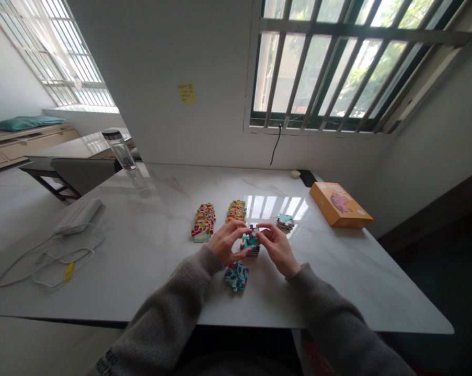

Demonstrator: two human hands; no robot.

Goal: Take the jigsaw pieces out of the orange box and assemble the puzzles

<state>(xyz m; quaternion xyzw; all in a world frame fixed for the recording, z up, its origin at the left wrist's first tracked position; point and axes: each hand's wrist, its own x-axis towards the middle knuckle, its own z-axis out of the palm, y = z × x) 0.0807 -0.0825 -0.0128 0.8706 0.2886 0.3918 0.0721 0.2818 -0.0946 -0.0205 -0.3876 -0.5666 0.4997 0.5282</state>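
Observation:
On the white marbled table, a stack of teal and dark jigsaw puzzle pieces stands between my two hands. The thumb and fingers of my left hand curve around its left side and press against the pieces. From the right, my right hand pinches a puzzle piece at the top of the stack; the fingers partly hide it. Closer to me lies a teal-and-purple group of puzzle pieces. Beyond my hands are overlapping red puzzle pieces, yellow-orange puzzle pieces, and a small light-teal stack of pieces.
An orange box lies at the table's right, near a black phone-like slab and a small white round object. To the left are a clear bottle, a white device and a looped white cable.

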